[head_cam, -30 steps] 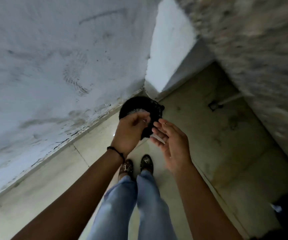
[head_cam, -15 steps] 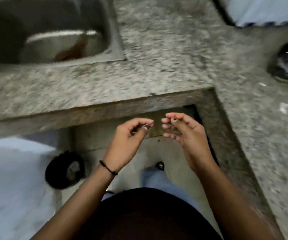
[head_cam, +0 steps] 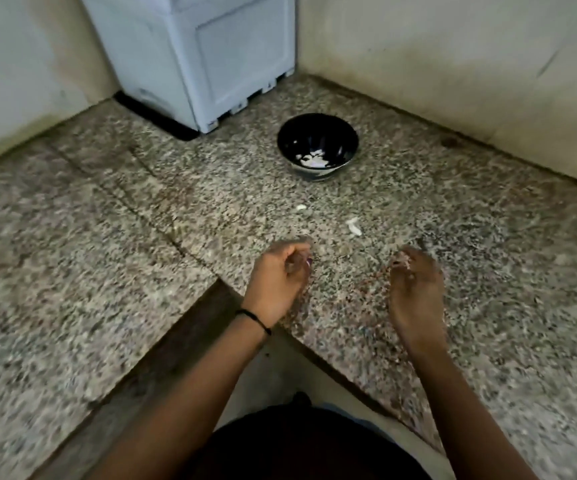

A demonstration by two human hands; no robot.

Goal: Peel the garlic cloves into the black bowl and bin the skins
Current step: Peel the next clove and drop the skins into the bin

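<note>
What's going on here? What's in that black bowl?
Someone is peeling garlic at a speckled stone counter. The left hand and right hand hover over it with fingers curled, too blurred to tell whether they hold anything. The black bowl sits further back, apart from the hands, with white pieces inside, probably peeled cloves. Two small white bits lie on the counter in between.

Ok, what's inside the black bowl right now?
The black bowl holds a small heap of white pieces, probably peeled garlic. Its near wall hides part of the bottom, so I cannot count them.
</note>
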